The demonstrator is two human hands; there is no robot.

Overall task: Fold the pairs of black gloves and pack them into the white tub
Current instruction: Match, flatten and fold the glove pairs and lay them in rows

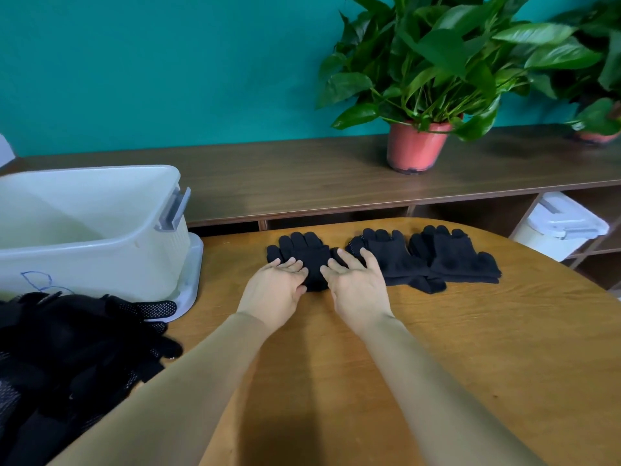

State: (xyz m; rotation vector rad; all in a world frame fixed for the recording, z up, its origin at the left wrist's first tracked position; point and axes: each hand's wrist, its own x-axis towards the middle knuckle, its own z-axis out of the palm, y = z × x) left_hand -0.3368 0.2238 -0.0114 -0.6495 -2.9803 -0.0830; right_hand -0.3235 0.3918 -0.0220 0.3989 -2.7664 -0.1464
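At the centre of the frame, a black glove pair (pixel 304 255) is pressed flat on the wooden surface (pixel 470 348) by the left hand (pixel 274 290) and the right hand (pixel 358 284). Each grip is open, with fingers laid out straight. A second pair (pixel 400 267) and a third pair (pixel 460 260) are seen overlapping at its right. The white tub (pixel 100 264) is placed at the left, above a heap of gloves (pixel 67 348).

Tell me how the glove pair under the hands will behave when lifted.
The glove pair looks like soft knit lying flat, so it will probably flop and sag. The fabric looks thin, so it is likely light. Its stacked layers may slide apart unless both are pinched together.
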